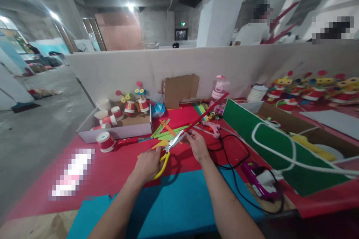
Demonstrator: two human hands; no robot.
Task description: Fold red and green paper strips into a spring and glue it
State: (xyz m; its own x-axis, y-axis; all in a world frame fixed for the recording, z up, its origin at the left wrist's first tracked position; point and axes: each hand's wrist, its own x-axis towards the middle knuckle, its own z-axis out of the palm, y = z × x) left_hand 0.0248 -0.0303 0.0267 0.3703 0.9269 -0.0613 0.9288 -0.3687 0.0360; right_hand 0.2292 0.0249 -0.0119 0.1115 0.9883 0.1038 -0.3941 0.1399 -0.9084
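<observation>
My left hand [148, 164] is closed around the yellow handles of a pair of scissors [166, 158], whose silver blades point up and to the right. Close to the blade tips, the fingers of my right hand [198, 145] are pinched together on the lower end of a long red strip [209, 110], which slants up to the right. My fingers partly hide where strip and blades come near each other, so I cannot tell if they touch. Green paper strips [174, 133] and an orange strip [167, 128] lie just beyond the scissors on red paper.
At left stands a white box [123, 133] with paper cups and cup figures; one red-and-white cup [105, 142] sits before it. A pink glue gun [214, 129], black cable, purple power block [259, 185] and green box [252, 138] are at right. Blue sheets [179, 201] lie in front.
</observation>
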